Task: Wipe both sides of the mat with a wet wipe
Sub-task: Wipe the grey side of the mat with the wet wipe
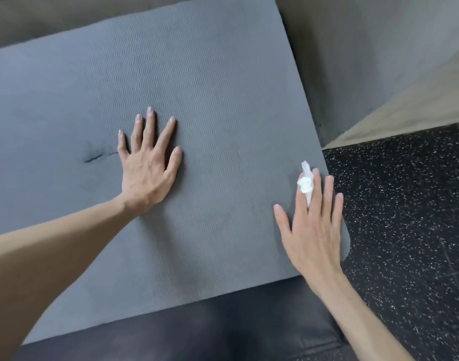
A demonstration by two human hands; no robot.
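The single head view looks steeply down and forward from close above the grey mat (197,100) — its right edge and near right corner in frame. Speckled floor (405,230) fills the right side — no second view.

The grey mat (210,87) lies flat and bare across its far and left stretches, broken only by a small dark tear (93,158) just left of the left hand (147,165), which presses flat near the middle. The right hand (313,225) lies flat on the mat's right edge, a crumpled wet wipe (306,184) between its fingers. Right of that edge the speckled black floor (405,217) lies open, while a grey wall (366,61) rises close past the mat's far right corner.
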